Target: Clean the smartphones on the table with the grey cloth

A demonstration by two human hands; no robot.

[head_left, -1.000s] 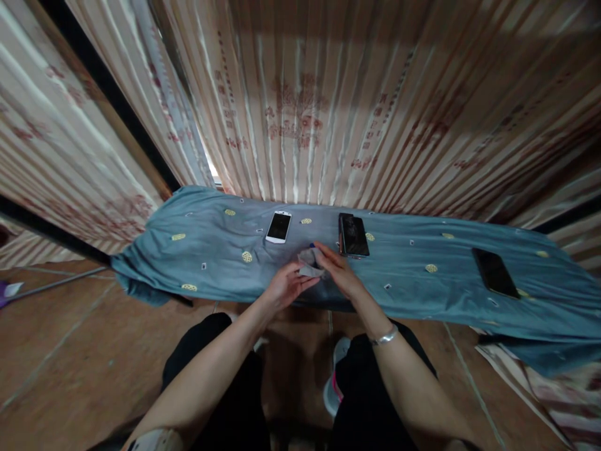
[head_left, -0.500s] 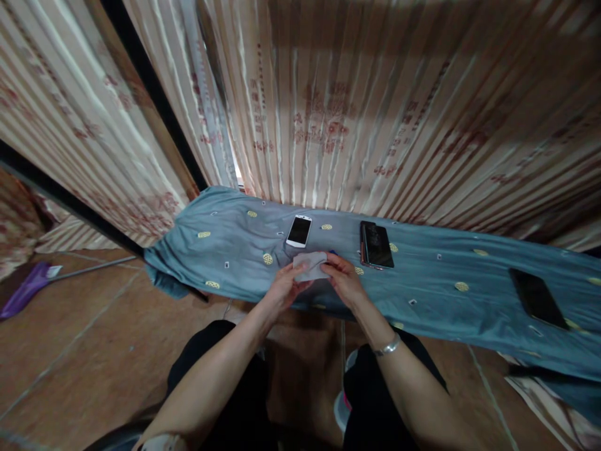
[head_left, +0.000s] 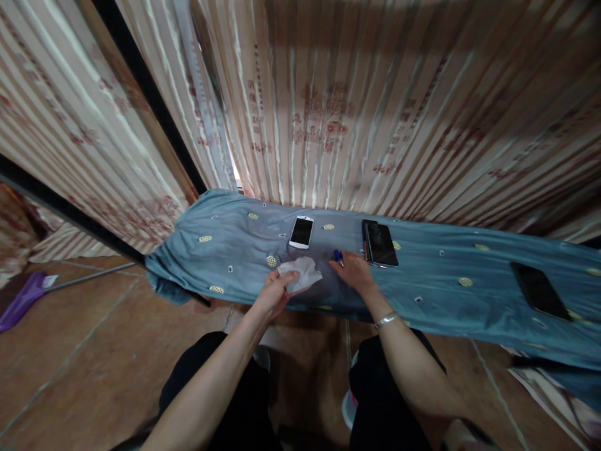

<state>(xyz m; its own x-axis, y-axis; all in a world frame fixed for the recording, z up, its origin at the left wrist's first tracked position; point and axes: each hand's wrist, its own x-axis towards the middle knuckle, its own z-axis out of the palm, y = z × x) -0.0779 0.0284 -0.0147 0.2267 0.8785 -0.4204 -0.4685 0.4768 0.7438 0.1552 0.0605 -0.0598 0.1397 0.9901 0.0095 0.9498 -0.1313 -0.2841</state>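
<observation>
Striped curtains behind a tabletop (head_left: 469, 300) draped in blue cloth, three phones laid out on it.

Left hand (head_left: 272, 293) has its fingers pinched closed on a crumpled white wipe (head_left: 300, 274), held at the near edge of the cloth just below the white phone (head_left: 301, 232). Right hand (head_left: 354, 272) rests loosely curled by a small blue item (head_left: 337, 255), too small to identify, and I cannot tell whether it grips it; the dark phone (head_left: 380, 243) lies just beside it, and another black phone (head_left: 539, 290) is well apart to the right. The wipe is bunched, so it has no clear long axis; its loose end points right, toward the right hand. As I judge it, the draped cloth could slide under hand pressure and drag a phone toward the edge, and the loosely pinched wipe could slip free.
</observation>
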